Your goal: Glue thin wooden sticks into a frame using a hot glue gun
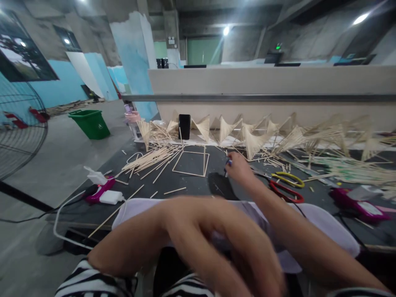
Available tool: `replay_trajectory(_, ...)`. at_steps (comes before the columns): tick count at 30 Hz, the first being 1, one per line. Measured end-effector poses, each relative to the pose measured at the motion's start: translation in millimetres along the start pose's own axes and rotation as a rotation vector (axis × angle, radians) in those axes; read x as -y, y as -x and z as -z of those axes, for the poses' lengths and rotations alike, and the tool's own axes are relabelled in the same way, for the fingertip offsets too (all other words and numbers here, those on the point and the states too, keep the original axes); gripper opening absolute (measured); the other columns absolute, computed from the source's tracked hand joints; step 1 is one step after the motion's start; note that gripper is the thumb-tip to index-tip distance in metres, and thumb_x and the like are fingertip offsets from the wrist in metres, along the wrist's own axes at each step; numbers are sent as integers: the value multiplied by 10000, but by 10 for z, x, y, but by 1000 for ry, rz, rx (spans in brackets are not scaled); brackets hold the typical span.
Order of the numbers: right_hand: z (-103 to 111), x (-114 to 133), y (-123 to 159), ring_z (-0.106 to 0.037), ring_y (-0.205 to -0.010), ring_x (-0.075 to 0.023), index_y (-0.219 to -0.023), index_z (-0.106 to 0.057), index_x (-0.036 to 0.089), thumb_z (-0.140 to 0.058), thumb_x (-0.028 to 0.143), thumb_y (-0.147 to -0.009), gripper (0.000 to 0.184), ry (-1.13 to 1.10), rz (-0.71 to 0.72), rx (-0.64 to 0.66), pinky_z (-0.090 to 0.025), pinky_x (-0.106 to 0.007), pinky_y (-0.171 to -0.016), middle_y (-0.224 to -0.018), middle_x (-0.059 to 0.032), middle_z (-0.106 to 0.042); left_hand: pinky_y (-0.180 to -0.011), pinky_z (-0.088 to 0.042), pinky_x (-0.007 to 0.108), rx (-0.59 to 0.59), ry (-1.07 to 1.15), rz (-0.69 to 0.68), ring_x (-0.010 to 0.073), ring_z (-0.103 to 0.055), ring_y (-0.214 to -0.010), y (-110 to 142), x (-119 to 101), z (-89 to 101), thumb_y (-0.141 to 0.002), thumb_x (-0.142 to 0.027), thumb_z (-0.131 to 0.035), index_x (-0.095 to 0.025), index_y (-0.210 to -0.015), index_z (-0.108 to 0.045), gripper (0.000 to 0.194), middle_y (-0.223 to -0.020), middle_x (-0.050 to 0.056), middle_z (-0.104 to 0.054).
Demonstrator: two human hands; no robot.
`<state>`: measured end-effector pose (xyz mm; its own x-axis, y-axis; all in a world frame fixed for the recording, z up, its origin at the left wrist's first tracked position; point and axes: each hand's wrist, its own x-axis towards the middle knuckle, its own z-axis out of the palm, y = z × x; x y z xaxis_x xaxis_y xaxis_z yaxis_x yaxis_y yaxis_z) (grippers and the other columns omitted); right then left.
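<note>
My left hand (210, 231) is large and blurred close to the camera, its bent fingers apart and pointing down. Nothing shows in it, though its fingertips are partly out of view. Farther out, my right hand (239, 167) is closed over the dark tabletop, pinching a small blue object (228, 161) mostly hidden by the fingers. Left of it stands a frame of thin wooden sticks (189, 174), with a square base lying on the table and uprights at its back and right. Scissors with red and yellow handles (286, 192) lie right of my right hand.
Loose sticks (151, 160) spread at left. Several fan-shaped stick models (255, 140) line the back, near a black phone (185, 127). Purple power strips (100, 189) with cables sit at both sides. A pale cloth (321, 218) covers the front edge. A green bin (91, 123) stands on the floor.
</note>
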<state>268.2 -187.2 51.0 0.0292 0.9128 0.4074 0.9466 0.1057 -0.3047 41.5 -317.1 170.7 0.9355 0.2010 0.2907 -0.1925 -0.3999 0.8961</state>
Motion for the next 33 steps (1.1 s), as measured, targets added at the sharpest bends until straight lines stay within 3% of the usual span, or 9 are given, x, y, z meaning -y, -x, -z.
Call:
replay_trajectory(1,-48,127,47,-503,-905,-180,-1020,-473,128,-456,140,-712,308,-33,29,-3,-366,-295,-801,-950,-109,-563,-528,-483,221,-44,20,-13,162,-612,-604,19,26,232,-629,-487,-618,-230,-693,-676,272,-647,65,-627)
replay_trajectory(2,-108,244,92,-519,-838,-156,-1005,-478,136,-437,144,-728,280,-65,50,-5,-381,-264,-759,-895,-81,-576,-543,-487,240,-195,45,-31,156,-600,-587,46,89,484,-666,-441,-604,-203,-718,-655,250,-658,62,-620)
replay_trajectory(4,-245,425,162,-527,-756,-133,-923,-505,152,-430,143,-728,209,-120,86,7,-388,-229,-699,-818,-46,-580,-551,-475,233,-636,44,-19,118,-566,-575,135,326,998,-722,-387,-568,-177,-795,-599,225,-687,37,-596)
replay_trajectory(7,-407,529,219,-523,-736,-136,-884,-513,149,-431,136,-723,181,-204,73,87,-374,-223,-664,-805,-54,-576,-548,-452,195,-994,-144,340,73,-527,-552,316,851,1617,-721,-378,-561,-152,-827,-546,251,-674,8,-558)
replay_trajectory(9,-464,513,239,-521,-742,-134,-918,-508,152,-441,144,-728,201,-231,83,115,-370,-222,-671,-831,-58,-577,-529,-445,198,-973,-301,603,73,-517,-523,411,1208,1853,-709,-385,-555,-134,-819,-550,274,-635,3,-550)
replay_trajectory(13,-505,445,263,-531,-765,-137,-976,-508,163,-457,196,-753,231,-245,79,196,-370,-223,-686,-884,-66,-578,-480,-418,209,-902,-434,804,99,-514,-469,423,1747,2044,-678,-313,-566,-131,-768,-595,205,-536,-7,-552)
replay_trajectory(17,-531,427,261,-545,-826,-144,-988,-521,181,-444,238,-780,229,-250,93,246,-370,-224,-707,-945,-68,-576,-522,-412,218,-875,-631,968,138,-567,-543,290,2069,2222,-642,-235,-572,-154,-765,-647,165,-557,9,-609)
replay_trajectory(24,-578,395,187,-553,-841,-147,-1026,-507,198,-430,285,-810,245,-248,57,270,-371,-235,-712,-952,-60,-586,-679,-413,243,-768,-928,1062,199,-598,-818,116,2361,2450,-643,-259,-579,-181,-819,-681,218,-834,60,-682)
replay_trajectory(33,-628,409,100,-563,-862,-157,-951,-550,210,-421,278,-824,193,-155,63,314,-381,-240,-690,-948,-53,-591,-685,-414,275,-692,-1110,1077,231,-589,-847,44,2493,2571,-675,-385,-554,-214,-792,-679,242,-881,70,-666)
